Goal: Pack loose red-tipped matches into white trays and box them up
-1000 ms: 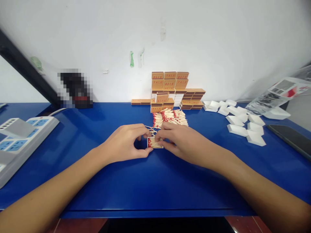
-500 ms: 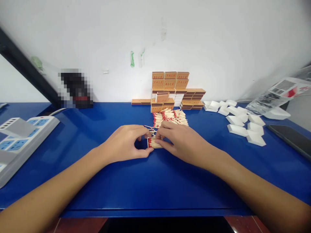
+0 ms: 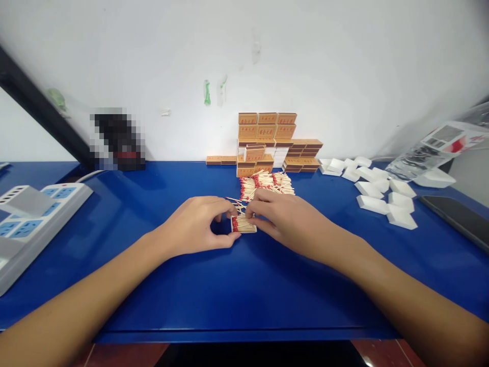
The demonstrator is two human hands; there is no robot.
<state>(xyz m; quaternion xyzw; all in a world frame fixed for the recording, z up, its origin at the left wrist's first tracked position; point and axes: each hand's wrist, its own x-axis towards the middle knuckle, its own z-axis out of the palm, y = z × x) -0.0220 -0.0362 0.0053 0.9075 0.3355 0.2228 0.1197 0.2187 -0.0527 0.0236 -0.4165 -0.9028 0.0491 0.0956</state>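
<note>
The left hand (image 3: 206, 224) grasps the left end of a small white tray (image 3: 255, 231), thumb at the near side and fingers at the far side. The right hand (image 3: 280, 216) arches over the tray's right half, its thumb and fingertips drawn close together at the matches; whether it pinches 1 between them, I cannot tell. The tray lies between the 2 hands on the blue table (image 3: 214, 295), its long axis running side to side, so each hand meets a different end. The matches inside (image 3: 241, 225) follow that same axis, red heads toward the left hand, wooden ends toward the right.

Just beyond the fingertips, a few loose matches (image 3: 239, 206) lie crossed at odd angles. Past them spreads a heap of matches (image 3: 263, 179), beyond the tray and to its right; the right hand is nearer to it and hides part of its near edge.

Behind the heap, matchboxes (image 3: 266, 131) stand stacked before the wall (image 3: 171, 61). Well off to the right are scattered white trays (image 3: 372, 204) and a dark phone (image 3: 456, 219); far left, a power strip (image 3: 64, 216)
</note>
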